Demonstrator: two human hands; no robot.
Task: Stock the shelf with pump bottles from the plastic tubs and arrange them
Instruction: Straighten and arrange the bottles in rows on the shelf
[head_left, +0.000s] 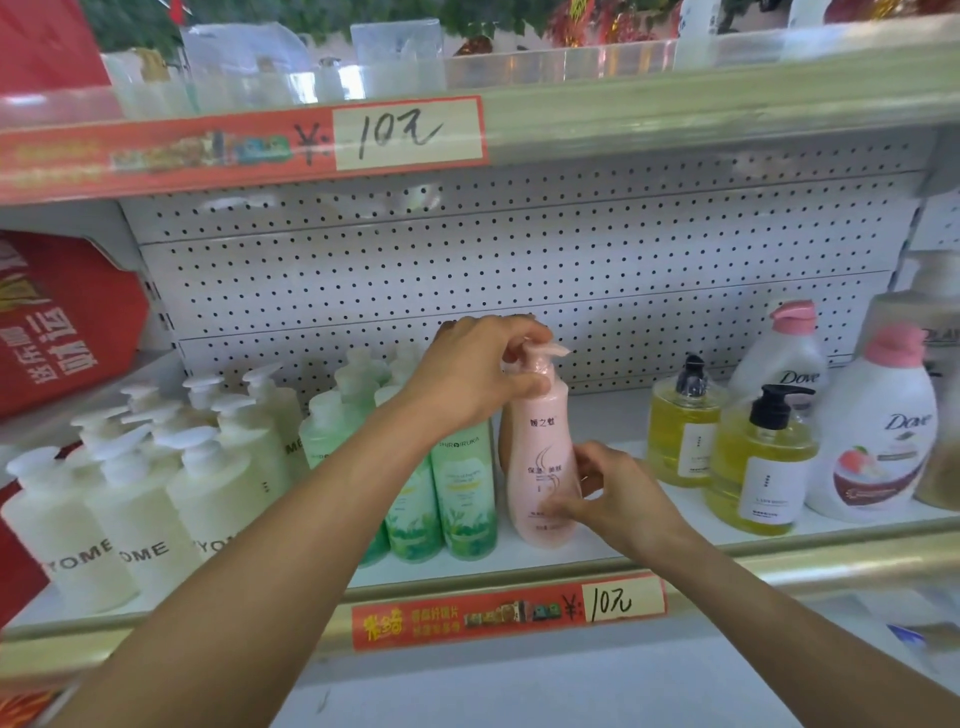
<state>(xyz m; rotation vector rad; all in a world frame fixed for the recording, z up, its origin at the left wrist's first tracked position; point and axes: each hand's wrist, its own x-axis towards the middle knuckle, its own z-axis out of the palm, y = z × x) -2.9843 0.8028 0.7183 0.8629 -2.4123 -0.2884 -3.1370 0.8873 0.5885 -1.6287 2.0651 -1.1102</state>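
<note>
The pink pump bottle (543, 457) stood upright on the white shelf (613, 540) at the centre of the frame, just right of the green bottles (462, 499). The left hand (478, 374) came over its top, fingers curled around the pump head. The right hand (618, 499) touched its lower body, fingers loosely bent against the side. Cream bottles (130, 499) crowded the lower left. To the right stood two yellow bottles (753, 473) with black pumps and white Dove bottles (878, 441). A red price tag (509, 610) reading 10 sat on the shelf edge below.
</note>
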